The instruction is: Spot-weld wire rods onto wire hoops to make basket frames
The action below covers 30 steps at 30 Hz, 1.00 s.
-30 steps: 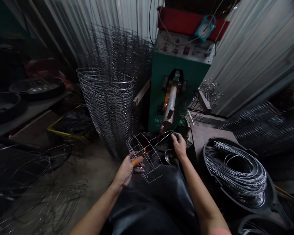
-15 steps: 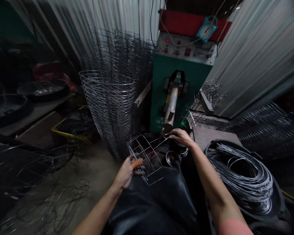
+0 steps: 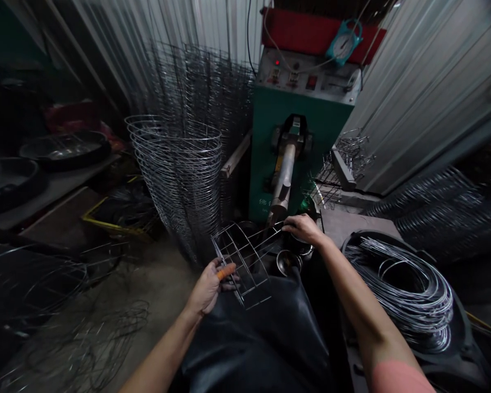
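Note:
A small wire rack [image 3: 245,256] of thin metal rods spans the space between my hands, tilted above the dark apron on my lap. My left hand [image 3: 213,283], an orange cover on its thumb, is closed around the rack's left side. At the far right end, my right hand [image 3: 303,228] pinches a wire with its fingertips. That end lies at the lower tip of the metal arm [image 3: 284,180] on a green machine [image 3: 265,136]; whether wire and tip touch, I cannot tell. A small metal bowl [image 3: 285,263] sits below my right hand.
Tall stacked wire hoops [image 3: 175,174] stand left of the machine. A coil of wire [image 3: 409,295] fills a black tub on the right. A yellow-edged crate [image 3: 106,218] and loose wire [image 3: 94,333] lie at left. A blue dial scale [image 3: 343,43] hangs above.
The view has shifted slightly, so the surroundings sit a little further left and higher. Both hands keep their hold on the wire rack, which has barely moved.

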Tool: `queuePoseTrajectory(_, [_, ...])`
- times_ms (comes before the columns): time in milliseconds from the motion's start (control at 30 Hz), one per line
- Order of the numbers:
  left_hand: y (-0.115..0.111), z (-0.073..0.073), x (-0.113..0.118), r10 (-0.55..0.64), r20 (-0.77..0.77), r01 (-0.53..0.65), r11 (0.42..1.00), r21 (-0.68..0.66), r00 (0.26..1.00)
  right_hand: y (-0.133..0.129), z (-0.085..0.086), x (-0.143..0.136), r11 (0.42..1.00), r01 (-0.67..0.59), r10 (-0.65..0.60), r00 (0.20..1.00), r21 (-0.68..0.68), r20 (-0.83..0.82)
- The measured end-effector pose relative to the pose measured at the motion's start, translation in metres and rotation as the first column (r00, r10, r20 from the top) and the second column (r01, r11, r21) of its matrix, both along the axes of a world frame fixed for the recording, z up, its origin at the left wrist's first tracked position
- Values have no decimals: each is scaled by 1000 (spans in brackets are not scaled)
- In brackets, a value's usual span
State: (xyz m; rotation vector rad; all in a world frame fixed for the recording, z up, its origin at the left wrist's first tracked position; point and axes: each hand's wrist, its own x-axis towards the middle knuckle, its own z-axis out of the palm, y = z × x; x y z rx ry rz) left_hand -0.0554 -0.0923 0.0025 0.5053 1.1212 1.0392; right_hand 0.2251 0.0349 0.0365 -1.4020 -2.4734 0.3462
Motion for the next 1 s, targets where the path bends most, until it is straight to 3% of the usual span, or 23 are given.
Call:
queuePoseTrajectory(267, [1,0,0,-12,-22,12,1000,6,1000,-3,-9,-2,997,60,-55,996,57,-77])
queuePoseTrajectory(800, [22,5,-17,-27,-28,29,997,70,999,4,-8,-18,988,152,-143,955,14,-260])
queuePoseTrajectory(933, [23,4,-17,-30,-34,32,997,69,999,5,-17,-21,984,175,-170,910,-21,-378])
queuePoseTrajectory(1000, [23,1,-18,-28,-40,31,997,73,999,3,-23,-19,981,182,-194,842,-73,-503])
